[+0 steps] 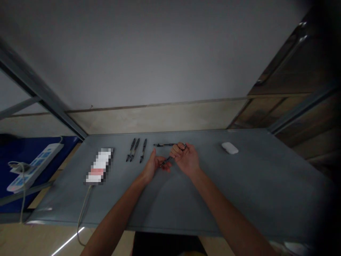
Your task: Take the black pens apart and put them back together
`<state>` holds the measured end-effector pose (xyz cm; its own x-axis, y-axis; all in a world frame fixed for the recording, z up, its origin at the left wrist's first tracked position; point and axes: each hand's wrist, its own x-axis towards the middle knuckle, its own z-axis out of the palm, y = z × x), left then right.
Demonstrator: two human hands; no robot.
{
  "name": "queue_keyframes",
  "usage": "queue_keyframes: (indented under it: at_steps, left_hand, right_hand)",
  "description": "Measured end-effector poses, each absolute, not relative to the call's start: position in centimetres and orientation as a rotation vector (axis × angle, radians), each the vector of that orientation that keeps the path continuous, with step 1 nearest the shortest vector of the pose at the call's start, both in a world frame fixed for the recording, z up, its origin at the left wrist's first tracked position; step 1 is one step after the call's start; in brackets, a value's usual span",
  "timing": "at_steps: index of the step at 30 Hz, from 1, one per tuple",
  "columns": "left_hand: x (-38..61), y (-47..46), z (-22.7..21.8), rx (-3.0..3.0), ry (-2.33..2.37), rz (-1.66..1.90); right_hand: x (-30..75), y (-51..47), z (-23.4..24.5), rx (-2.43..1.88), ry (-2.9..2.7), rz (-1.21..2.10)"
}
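Near the tabletop's [239,185] far edge, left hand [152,168] and right hand [187,160] each clamp one pen [167,161] by its ends, apparently working its halves; keeping them aligned matters.

Slim dark pen [166,161] above the grey flat tabletop [239,185]: only its middle shows, both ends buried in your left hand [153,165] and right hand [186,158]. Thin black pen [162,144] lying on the tabletop behind: right end hidden by your right fingers [178,148]. Flat rectangular slab [99,166] on the tabletop's left part: pixelated, unreadable. Tabletop's right end fades into dark. Your forearms are cut off at the bottom edge.
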<state>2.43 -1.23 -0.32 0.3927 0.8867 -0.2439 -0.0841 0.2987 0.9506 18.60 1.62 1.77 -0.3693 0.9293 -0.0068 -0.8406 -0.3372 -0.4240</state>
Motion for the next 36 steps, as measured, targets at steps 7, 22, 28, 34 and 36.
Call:
queue_keyframes:
  at_steps: [7, 22, 28, 34, 36]
  left_hand:
    - [2.59, -1.39, 0.00, 1.079, 0.940, 0.814]
    - [2.57, -1.14, -0.34, 1.052, 0.933, 0.824]
    - [2.56, -1.09, -0.29, 1.066, 0.943, 0.797]
    - [2.50, -1.04, -0.49, 1.064, 0.935, 0.799]
    - [2.53, -1.07, -0.56, 1.065, 0.930, 0.802]
  right_hand:
    - [18.43, 1.47, 1.65, -0.283, -0.417, 1.918]
    - [18.71, 1.59, 1.70, -0.246, -0.417, 1.919]
    - [18.63, 1.63, 1.64, -0.246, -0.403, 1.911]
    - [18.67, 1.71, 1.49, -0.255, -0.415, 1.893]
    - [18.72, 1.77, 1.47, -0.256, -0.412, 1.876]
